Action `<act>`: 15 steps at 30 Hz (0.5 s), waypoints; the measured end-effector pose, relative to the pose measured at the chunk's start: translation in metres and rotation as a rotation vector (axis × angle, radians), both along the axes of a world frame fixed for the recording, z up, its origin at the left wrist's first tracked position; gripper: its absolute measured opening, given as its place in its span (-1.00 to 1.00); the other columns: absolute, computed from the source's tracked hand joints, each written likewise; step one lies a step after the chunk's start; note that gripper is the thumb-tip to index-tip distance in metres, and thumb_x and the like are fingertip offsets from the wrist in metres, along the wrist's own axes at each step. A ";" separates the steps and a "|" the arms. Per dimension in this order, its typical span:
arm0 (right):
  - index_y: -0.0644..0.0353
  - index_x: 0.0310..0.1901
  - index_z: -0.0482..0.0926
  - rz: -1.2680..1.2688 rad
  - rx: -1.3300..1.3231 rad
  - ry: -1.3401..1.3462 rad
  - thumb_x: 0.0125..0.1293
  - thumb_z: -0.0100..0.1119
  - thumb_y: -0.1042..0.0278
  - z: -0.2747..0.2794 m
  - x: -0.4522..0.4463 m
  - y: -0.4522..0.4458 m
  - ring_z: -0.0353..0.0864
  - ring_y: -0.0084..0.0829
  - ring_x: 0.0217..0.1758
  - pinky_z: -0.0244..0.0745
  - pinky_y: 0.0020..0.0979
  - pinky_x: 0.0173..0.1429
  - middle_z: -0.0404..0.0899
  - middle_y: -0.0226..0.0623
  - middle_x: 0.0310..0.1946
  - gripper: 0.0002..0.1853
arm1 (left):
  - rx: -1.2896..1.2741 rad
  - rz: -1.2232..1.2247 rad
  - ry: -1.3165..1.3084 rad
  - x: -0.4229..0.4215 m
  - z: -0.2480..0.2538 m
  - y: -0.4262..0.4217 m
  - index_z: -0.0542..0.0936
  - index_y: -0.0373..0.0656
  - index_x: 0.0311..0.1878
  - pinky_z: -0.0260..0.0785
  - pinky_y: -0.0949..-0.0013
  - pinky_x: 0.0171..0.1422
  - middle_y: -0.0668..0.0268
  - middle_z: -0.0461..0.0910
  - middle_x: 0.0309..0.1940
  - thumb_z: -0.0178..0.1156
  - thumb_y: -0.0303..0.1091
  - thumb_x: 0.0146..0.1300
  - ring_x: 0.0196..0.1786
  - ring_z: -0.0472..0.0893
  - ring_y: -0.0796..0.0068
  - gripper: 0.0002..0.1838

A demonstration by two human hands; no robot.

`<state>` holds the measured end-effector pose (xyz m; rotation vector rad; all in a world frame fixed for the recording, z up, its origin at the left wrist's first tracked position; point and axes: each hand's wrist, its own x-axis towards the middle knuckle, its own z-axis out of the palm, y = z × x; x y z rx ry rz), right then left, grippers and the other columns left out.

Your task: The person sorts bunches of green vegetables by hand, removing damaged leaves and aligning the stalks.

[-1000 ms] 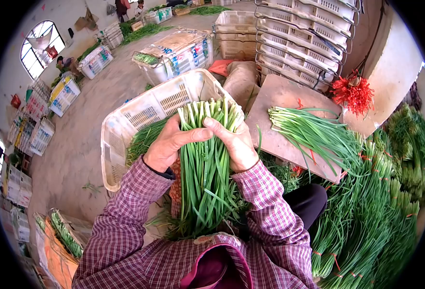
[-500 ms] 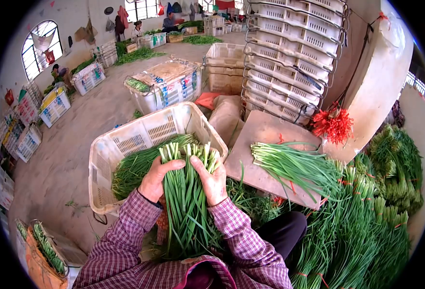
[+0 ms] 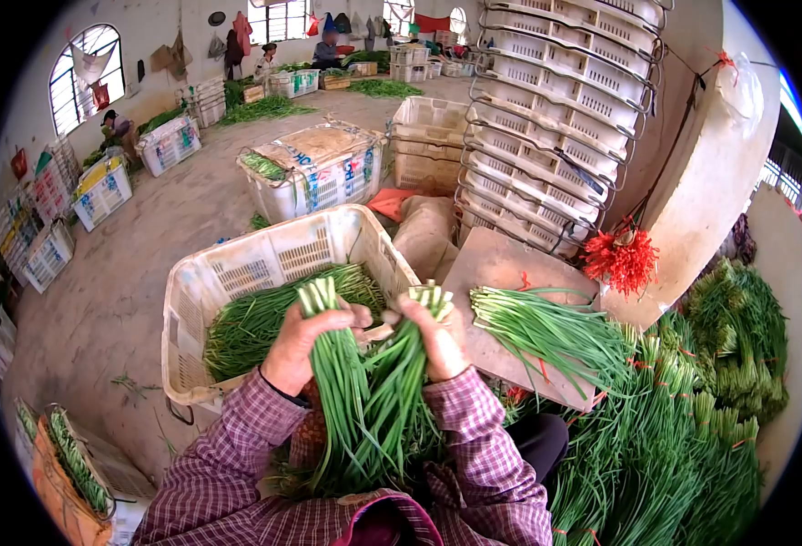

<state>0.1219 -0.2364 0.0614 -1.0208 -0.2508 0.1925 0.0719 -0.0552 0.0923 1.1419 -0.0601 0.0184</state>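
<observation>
In front of my chest, my left hand (image 3: 305, 344) is closed around a bunch of garlic chives (image 3: 339, 387), pale cut ends up and green leaves hanging down. A second bunch of garlic chives (image 3: 403, 373) is in the grip of my right hand (image 3: 439, 338), its ends leaning right. The two bunches stand apart at the top and their leaves meet lower down. Behind my hands is a white plastic crate (image 3: 175, 314) with more chives (image 3: 260, 314) inside. Right of my right hand, loose chives (image 3: 546, 323) lie on a board (image 3: 501, 262).
Many tied chive bundles (image 3: 655, 446) cover the floor at right. A tall stack of white crates (image 3: 555, 127) rises behind the board, beside a pillar with red ties (image 3: 621, 262) hanging. A covered crate (image 3: 314, 168) stands ahead. Other people sit among crates at the back.
The chives, held together as one bunch before, are now parted into two. My right hand has moved right and my hands are farther apart.
</observation>
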 end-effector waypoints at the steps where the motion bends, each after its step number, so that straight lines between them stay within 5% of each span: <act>1: 0.20 -0.15 0.58 -0.071 0.007 0.031 0.26 0.22 0.45 -0.001 0.000 -0.012 0.61 -0.51 -0.38 0.54 -0.53 -0.22 0.62 -0.37 -0.42 -0.86 | -0.036 0.000 -0.003 0.004 -0.004 0.014 0.51 -0.19 -0.29 0.58 0.31 -0.15 0.19 0.63 -0.37 0.29 -0.41 0.05 -0.26 0.67 0.34 -0.81; 3: 0.14 -0.20 0.57 -0.205 0.144 -0.053 0.25 0.24 0.37 -0.039 0.038 -0.057 0.59 -0.50 -0.42 0.52 -0.50 -0.26 0.60 -0.38 -0.45 -0.87 | -0.151 0.078 -0.061 0.006 0.004 0.050 0.48 -0.18 -0.26 0.57 0.32 -0.22 0.24 0.59 -0.45 0.24 -0.37 0.09 -0.36 0.65 0.35 -0.81; 5: 0.06 -0.29 0.53 -0.514 -0.137 -0.192 0.21 0.28 0.28 -0.002 0.032 -0.111 0.52 -0.55 -0.47 0.42 -0.54 -0.32 0.56 -0.40 -0.45 -0.86 | -0.091 0.324 -0.150 0.002 0.026 0.092 0.47 -0.15 -0.24 0.52 0.34 -0.28 0.30 0.53 -0.49 0.20 -0.26 0.16 -0.40 0.58 0.43 -0.80; 6: 0.06 -0.30 0.52 -0.681 -0.161 -0.262 0.21 0.30 0.31 0.018 0.026 -0.130 0.50 -0.57 -0.49 0.41 -0.55 -0.33 0.56 -0.42 -0.45 -0.87 | -0.121 0.217 -0.287 0.000 0.040 0.113 0.47 -0.12 -0.19 0.49 0.37 -0.22 0.34 0.48 -0.48 0.20 -0.27 0.17 -0.40 0.52 0.47 -0.79; 8: 0.12 -0.26 0.53 -0.749 -0.300 -0.333 0.28 0.26 0.35 0.023 0.032 -0.158 0.49 -0.59 -0.49 0.41 -0.59 -0.34 0.53 -0.46 -0.46 -0.89 | -0.512 0.252 -0.341 0.010 0.053 0.141 0.44 -0.08 -0.18 0.47 0.41 -0.17 0.46 0.44 -0.41 0.16 -0.27 0.23 -0.36 0.47 0.57 -0.82; 9: 0.15 -0.22 0.52 -0.695 -0.287 -0.313 0.32 0.20 0.36 0.024 0.032 -0.155 0.47 -0.59 -0.50 0.41 -0.59 -0.34 0.51 -0.47 -0.47 -0.90 | -0.499 0.287 -0.333 0.007 0.054 0.144 0.44 -0.08 -0.18 0.47 0.41 -0.17 0.46 0.44 -0.41 0.16 -0.27 0.23 -0.36 0.47 0.57 -0.82; 13: 0.18 -0.17 0.50 -0.436 0.091 -0.380 0.32 0.18 0.36 0.056 0.005 -0.118 0.47 -0.60 -0.48 0.40 -0.58 -0.35 0.49 -0.48 -0.47 -0.87 | -0.588 -0.206 -0.396 0.016 0.044 0.117 0.44 -0.09 -0.12 0.44 0.38 -0.05 0.53 0.32 -0.45 0.23 -0.30 0.18 -0.35 0.38 0.58 -0.75; 15: 0.17 -0.23 0.55 -0.389 -0.341 -0.439 0.25 0.23 0.35 0.059 0.011 -0.102 0.46 -0.62 -0.51 0.38 -0.59 -0.41 0.54 -0.47 -0.49 -0.87 | -0.512 -0.250 -0.346 0.024 0.028 0.107 0.45 -0.10 -0.07 0.44 0.34 -0.02 0.51 0.32 -0.41 0.24 -0.28 0.16 -0.31 0.36 0.55 -0.70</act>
